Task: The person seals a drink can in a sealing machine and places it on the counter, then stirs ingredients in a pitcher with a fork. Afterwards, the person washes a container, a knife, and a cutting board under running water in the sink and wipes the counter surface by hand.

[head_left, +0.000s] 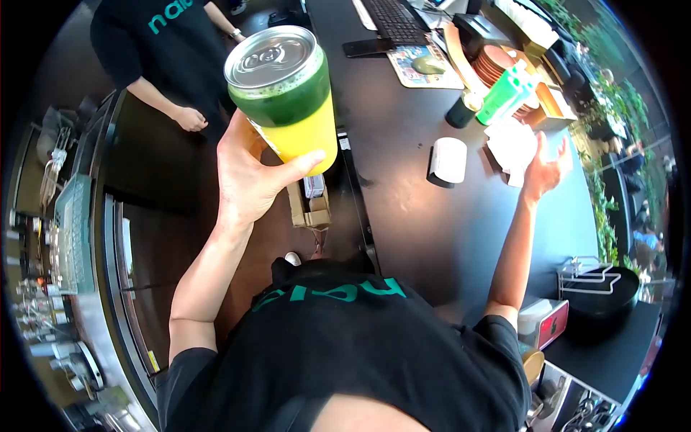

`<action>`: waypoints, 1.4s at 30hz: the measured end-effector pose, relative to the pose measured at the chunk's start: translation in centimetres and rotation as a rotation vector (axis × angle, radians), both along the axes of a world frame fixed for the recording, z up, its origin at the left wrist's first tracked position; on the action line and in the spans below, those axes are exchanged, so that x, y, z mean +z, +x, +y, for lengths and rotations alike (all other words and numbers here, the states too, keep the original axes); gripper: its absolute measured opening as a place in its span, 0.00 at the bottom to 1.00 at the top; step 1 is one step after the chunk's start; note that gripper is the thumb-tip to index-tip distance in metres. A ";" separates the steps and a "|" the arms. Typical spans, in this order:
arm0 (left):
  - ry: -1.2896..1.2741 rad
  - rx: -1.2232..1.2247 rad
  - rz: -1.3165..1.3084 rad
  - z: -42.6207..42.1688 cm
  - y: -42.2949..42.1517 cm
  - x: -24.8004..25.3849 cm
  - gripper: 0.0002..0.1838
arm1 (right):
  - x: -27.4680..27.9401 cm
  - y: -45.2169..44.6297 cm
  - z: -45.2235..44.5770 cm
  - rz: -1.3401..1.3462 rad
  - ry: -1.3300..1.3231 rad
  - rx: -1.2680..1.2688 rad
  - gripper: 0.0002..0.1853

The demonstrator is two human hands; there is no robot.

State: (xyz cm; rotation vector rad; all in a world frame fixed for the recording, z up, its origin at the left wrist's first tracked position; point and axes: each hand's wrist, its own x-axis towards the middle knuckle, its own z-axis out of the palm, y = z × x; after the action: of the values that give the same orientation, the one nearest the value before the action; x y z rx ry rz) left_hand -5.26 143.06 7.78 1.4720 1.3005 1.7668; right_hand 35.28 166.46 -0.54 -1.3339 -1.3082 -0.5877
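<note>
- Can (288,108): clear, glossy plastic wall; shiny, smooth metal lid (271,57).
- Tabletop (410,223): dark, smooth, softly reflective.
- Shirt (345,353) at bottom centre: matt cloth.
- Box (317,217) at centre: matt cardboard.
- Bottle (498,97) at upper right: smooth plastic.
- Rack (592,278) at lower right: glossy metal wire.

Teal lettering (170,16) beginning "na" marks a co-worker's black shirt (176,54).

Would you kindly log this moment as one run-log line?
left hand: gripping green-and-yellow can | right hand: open near white paper | co-worker: beside counter
</note>
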 end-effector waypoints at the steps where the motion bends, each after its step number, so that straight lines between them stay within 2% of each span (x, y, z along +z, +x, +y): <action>1: -0.003 -0.024 0.000 0.5 0.3 -0.1 0.34 | 2.0 -2.7 -2.4 0.164 -0.123 0.224 0.28; 2: -0.010 -0.069 -0.006 1.0 0.6 -0.2 0.34 | 3.3 -5.2 -4.3 0.122 -0.111 0.523 0.28; 4: -0.022 -0.165 -0.042 1.9 1.7 -0.4 0.33 | 7.0 -11.3 -10.2 0.043 -0.339 0.761 0.31; 5: -0.035 -0.187 -0.053 2.4 2.4 -0.6 0.33 | 7.5 -13.1 -11.3 0.000 -0.443 0.976 0.37; 7: -0.051 -0.195 -0.058 3.2 3.9 -0.5 0.33 | 9.6 -16.4 -13.8 -0.048 -0.516 1.152 0.45; 9: -0.073 -0.225 -0.018 4.0 4.9 -0.9 0.36 | 10.4 -17.8 -14.7 -0.033 -0.585 1.159 0.51; 13: -0.074 -0.249 0.027 5.7 7.1 -1.9 0.44 | 11.2 -17.3 -14.8 0.072 -0.647 1.205 0.45; 14: -0.083 -0.268 0.032 6.1 7.5 -1.8 0.44 | 11.5 -16.9 -14.9 0.079 -0.741 1.132 0.43; 16: -0.091 -0.309 0.032 7.1 8.5 -2.0 0.44 | 11.3 -16.2 -14.7 0.107 -0.740 1.077 0.43; 17: -0.074 -0.331 0.041 7.8 9.0 -2.5 0.48 | 11.1 -15.8 -14.7 0.138 -0.737 1.040 0.42; 18: -0.057 -0.355 0.052 8.4 9.4 -2.6 0.51 | 10.9 -15.5 -14.8 0.304 -0.727 1.088 0.41; 19: -0.054 -0.380 0.049 9.0 9.8 -2.5 0.51 | 10.9 -15.0 -14.7 0.308 -0.722 1.063 0.41; 22: -0.072 -0.509 0.067 10.8 11.1 -1.8 0.66 | 11.4 -13.2 -14.0 0.330 -0.606 0.975 0.38; 23: -0.014 -0.464 0.175 11.3 11.4 -1.8 0.65 | 11.5 -12.3 -13.7 0.330 -0.597 0.949 0.38; 26: -0.102 -0.422 0.248 11.1 10.6 -1.7 0.65 | 12.5 -9.1 -12.0 0.469 -0.619 0.899 0.30; 27: -0.085 -0.386 0.240 11.2 10.1 -2.6 0.61 | 12.4 -7.6 -11.1 0.490 -0.568 0.862 0.30; 29: -0.158 -0.342 0.214 10.7 8.2 -3.1 0.56 | 13.4 -4.6 -9.2 0.371 -0.522 0.617 0.31; 30: -0.187 -0.320 0.196 10.6 7.2 -3.4 0.54 | 14.1 -3.5 -8.8 0.392 -0.409 0.754 0.32; 32: -0.258 -0.265 0.152 10.1 4.5 -5.4 0.51 | 14.5 0.7 -5.8 0.348 -0.411 0.534 0.33; 35: -0.411 -0.115 0.136 8.5 -0.1 -9.5 0.47 | 15.2 5.8 -2.9 0.297 -0.336 0.292 0.35; 37: -0.489 -0.011 0.032 6.5 -3.4 -13.5 0.43 | 14.5 10.5 -0.3 0.306 -0.291 0.214 0.36; 39: -0.601 0.128 0.037 3.6 -6.0 -16.4 0.42 | 12.6 15.4 2.8 0.249 -0.239 0.036 0.36; 41: -0.711 0.186 -0.053 0.4 -9.5 -21.6 0.42 | 10.9 18.8 4.6 0.301 -0.227 -0.018 0.37; 42: -0.806 0.232 -0.002 -1.5 -10.9 -23.5 0.42 | 10.5 19.4 4.8 0.298 -0.268 -0.159 0.38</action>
State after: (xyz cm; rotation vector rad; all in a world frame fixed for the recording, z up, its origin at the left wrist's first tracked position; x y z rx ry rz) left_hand -16.14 141.61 -15.70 0.8797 1.9288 1.1150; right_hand 54.68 171.28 9.94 -1.6863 -1.0674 -0.3102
